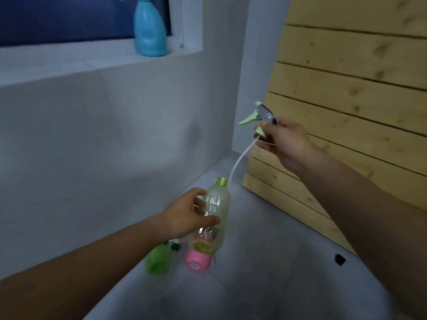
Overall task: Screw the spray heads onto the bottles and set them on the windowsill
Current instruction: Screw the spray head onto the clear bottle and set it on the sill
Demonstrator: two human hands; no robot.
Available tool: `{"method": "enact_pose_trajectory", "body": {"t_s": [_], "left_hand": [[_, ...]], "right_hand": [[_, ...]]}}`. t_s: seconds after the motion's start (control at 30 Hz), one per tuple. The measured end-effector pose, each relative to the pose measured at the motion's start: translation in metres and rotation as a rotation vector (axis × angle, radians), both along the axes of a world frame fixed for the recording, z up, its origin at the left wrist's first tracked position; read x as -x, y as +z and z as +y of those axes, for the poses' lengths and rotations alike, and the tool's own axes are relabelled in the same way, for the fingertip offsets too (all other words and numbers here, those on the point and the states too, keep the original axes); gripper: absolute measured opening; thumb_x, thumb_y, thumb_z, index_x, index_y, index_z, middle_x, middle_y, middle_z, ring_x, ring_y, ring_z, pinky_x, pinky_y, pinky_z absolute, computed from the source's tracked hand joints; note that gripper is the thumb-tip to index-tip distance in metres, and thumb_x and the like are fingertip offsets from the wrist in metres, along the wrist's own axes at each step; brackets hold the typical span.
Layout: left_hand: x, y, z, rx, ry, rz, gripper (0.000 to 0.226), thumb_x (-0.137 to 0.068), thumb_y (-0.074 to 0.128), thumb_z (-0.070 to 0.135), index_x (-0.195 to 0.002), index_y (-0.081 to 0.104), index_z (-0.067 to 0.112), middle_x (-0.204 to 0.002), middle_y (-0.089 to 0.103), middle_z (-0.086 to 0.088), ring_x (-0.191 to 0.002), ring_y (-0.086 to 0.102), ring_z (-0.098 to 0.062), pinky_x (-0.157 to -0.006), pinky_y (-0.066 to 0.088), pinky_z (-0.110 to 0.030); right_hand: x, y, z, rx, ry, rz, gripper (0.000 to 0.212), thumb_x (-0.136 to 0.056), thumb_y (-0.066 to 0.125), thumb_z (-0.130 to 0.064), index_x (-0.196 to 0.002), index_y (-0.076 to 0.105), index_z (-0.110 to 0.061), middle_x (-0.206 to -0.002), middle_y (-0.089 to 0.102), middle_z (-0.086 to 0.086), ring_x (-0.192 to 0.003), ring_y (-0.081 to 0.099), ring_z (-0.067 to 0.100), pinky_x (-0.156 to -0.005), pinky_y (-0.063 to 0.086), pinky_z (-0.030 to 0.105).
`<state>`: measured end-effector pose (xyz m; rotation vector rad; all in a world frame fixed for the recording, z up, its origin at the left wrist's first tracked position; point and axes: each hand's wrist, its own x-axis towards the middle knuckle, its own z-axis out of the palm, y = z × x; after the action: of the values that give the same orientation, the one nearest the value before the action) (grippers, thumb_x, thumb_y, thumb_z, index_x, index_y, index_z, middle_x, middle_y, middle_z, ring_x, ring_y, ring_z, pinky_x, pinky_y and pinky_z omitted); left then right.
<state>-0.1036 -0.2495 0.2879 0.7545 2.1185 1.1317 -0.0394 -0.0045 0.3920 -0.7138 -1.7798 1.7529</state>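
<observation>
My left hand [193,214] grips a clear yellow-green bottle [218,204] by its side, holding it upright above the floor with its threaded neck open. My right hand [280,140] holds a green and grey spray head [261,114] up and to the right of the bottle. The head's thin white tube [240,158] curves down and its end is at the bottle's mouth. A blue bottle [150,31] with its head on stands on the white windowsill [69,63] at the upper left.
A green bottle [158,259] and a pink bottle [197,259] lie on the grey floor below my left hand. A wall of pale wooden planks [358,88] rises on the right. A small black object [339,259] lies on the floor.
</observation>
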Motion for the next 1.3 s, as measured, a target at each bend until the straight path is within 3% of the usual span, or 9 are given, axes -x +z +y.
{"method": "enact_pose_trajectory", "body": {"t_s": [0.1,0.2,0.4,0.73,0.87,1.03,1.13,1.2,1.3], "left_hand": [[-0.002,0.018,-0.025,-0.003,0.033,0.058,0.086,-0.062,0.091,0.037,-0.136,0.051,0.019,-0.114,0.063,-0.007,-0.096,0.067,-0.022,-0.093,0.057,-0.039],[-0.003,0.029,-0.043,-0.021,0.061,0.075,0.086,-0.058,0.089,0.039,-0.134,0.052,0.021,-0.112,0.063,-0.008,-0.099,0.068,-0.026,-0.092,0.058,-0.042],[-0.011,0.034,-0.059,-0.014,0.069,0.119,0.067,-0.07,0.09,0.023,-0.125,0.052,0.023,-0.102,0.057,0.001,-0.089,0.057,-0.014,-0.086,0.052,-0.029],[-0.01,0.032,-0.055,0.003,0.024,0.143,0.068,-0.066,0.09,0.027,-0.122,0.051,0.027,-0.105,0.06,-0.002,-0.087,0.057,-0.012,-0.089,0.053,-0.034],[-0.012,0.033,-0.048,-0.047,0.035,0.086,0.072,-0.056,0.088,0.037,-0.119,0.053,0.032,-0.109,0.062,-0.006,-0.094,0.062,-0.017,-0.094,0.054,-0.037],[-0.014,0.047,-0.039,-0.186,0.033,-0.101,0.058,-0.072,0.089,0.018,-0.118,0.056,0.029,-0.096,0.065,-0.01,-0.081,0.062,-0.014,-0.082,0.054,-0.026],[-0.014,0.05,-0.039,-0.244,0.052,-0.157,0.058,-0.071,0.089,0.015,-0.12,0.059,0.026,-0.097,0.068,-0.022,-0.084,0.064,-0.022,-0.098,0.053,-0.047],[-0.013,0.049,-0.041,-0.267,0.063,-0.171,0.063,-0.064,0.091,0.024,-0.119,0.062,0.03,-0.112,0.065,-0.03,-0.09,0.067,-0.025,-0.1,0.052,-0.051],[-0.013,0.05,-0.044,-0.305,0.079,-0.207,0.062,-0.067,0.09,0.02,-0.122,0.064,0.033,-0.122,0.067,-0.017,-0.097,0.072,-0.022,-0.085,0.061,-0.035]], "right_hand": [[-0.002,0.04,-0.018,0.049,-0.074,0.104,0.014,-0.091,0.064,-0.022,-0.103,0.068,-0.016,-0.114,0.07,0.014,-0.09,0.067,0.019,-0.07,0.058,0.027],[-0.007,0.054,-0.038,0.146,-0.117,0.194,0.011,-0.091,0.063,-0.021,-0.1,0.069,-0.018,-0.105,0.067,0.01,-0.086,0.065,0.017,-0.067,0.056,0.024],[-0.021,0.05,-0.058,0.262,-0.223,0.242,0.012,-0.091,0.065,-0.02,-0.1,0.071,-0.015,-0.102,0.067,0.008,-0.081,0.065,0.017,-0.076,0.059,0.027],[-0.027,0.04,-0.05,0.268,-0.279,0.217,0.019,-0.092,0.064,-0.019,-0.108,0.068,-0.009,-0.1,0.064,0.009,-0.076,0.063,0.016,-0.081,0.06,0.03],[-0.019,0.022,-0.055,0.216,-0.115,0.117,0.012,-0.092,0.064,-0.016,-0.099,0.067,-0.007,-0.104,0.067,0.014,-0.089,0.066,0.02,-0.074,0.058,0.027],[-0.014,0.004,-0.079,0.122,0.208,-0.003,0.002,-0.091,0.062,-0.004,-0.093,0.061,-0.003,-0.099,0.071,0.019,-0.088,0.069,0.025,-0.076,0.061,0.028],[-0.014,0.0,-0.083,0.107,0.35,-0.045,0.006,-0.093,0.059,-0.004,-0.098,0.061,-0.007,-0.102,0.073,0.017,-0.096,0.071,0.028,-0.084,0.06,0.034],[-0.014,-0.002,-0.084,0.076,0.402,-0.055,0.011,-0.093,0.059,-0.007,-0.104,0.061,-0.007,-0.102,0.074,0.014,-0.097,0.071,0.026,-0.085,0.059,0.034],[-0.011,-0.002,-0.084,-0.057,0.418,-0.094,0.027,-0.093,0.059,-0.012,-0.119,0.056,-0.006,-0.101,0.075,0.008,-0.096,0.07,0.02,-0.084,0.057,0.032]]}}
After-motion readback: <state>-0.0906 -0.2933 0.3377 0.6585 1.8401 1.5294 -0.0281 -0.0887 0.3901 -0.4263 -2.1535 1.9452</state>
